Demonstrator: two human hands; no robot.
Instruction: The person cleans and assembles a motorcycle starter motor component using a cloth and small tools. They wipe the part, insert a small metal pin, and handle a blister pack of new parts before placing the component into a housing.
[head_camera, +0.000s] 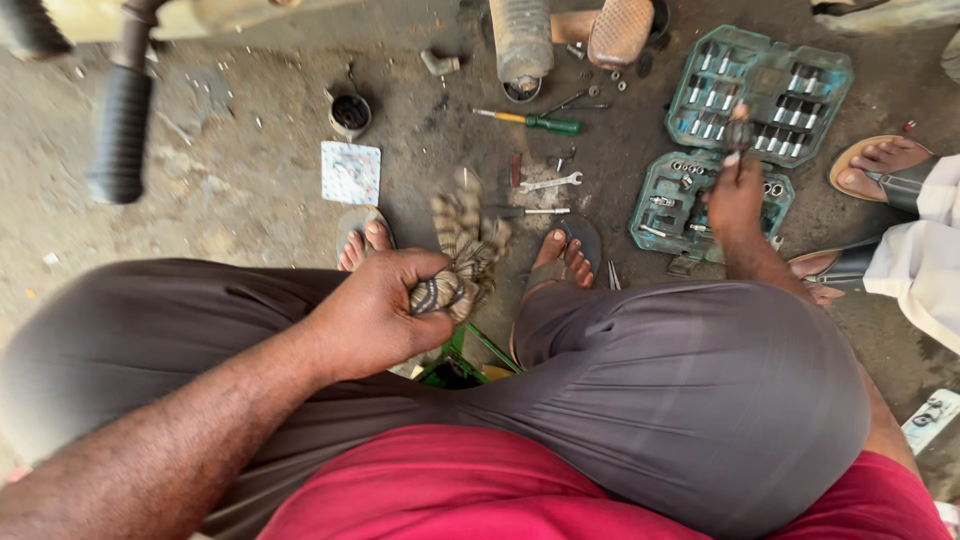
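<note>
While I squat low over a dirty concrete floor (230, 190), my left hand (375, 310) is closed in a fist around a striped, grimy rag (462, 250), which bunches out above my fingers (420, 272) and hangs between my knees. My right hand (735, 195) reaches out past my right knee to a teal socket set case (762, 92) lying open on the floor; its fingers are pinched closed on a small dark tool piece (740, 132), held just over the lower half of the case (690, 205). I cannot tell exactly what kind of piece it is.

My grey trousers (690, 390) and red shirt (480, 480) fill the bottom of the view, and my two feet in sandals show just beyond the rag. On the floor ahead lie a screwdriver with a green and yellow handle (530, 121), a small open-ended spanner (550, 183), a white square card (351, 172) and a small dark cup-shaped part (350, 113). A black ribbed rubber boot (120, 130) stands at the upper left, and a grey ribbed one (521, 40) at the top centre. At the right edge, another person's sandalled foot (880, 160) and pale trouser leg (915, 250) rest near the case.
</note>
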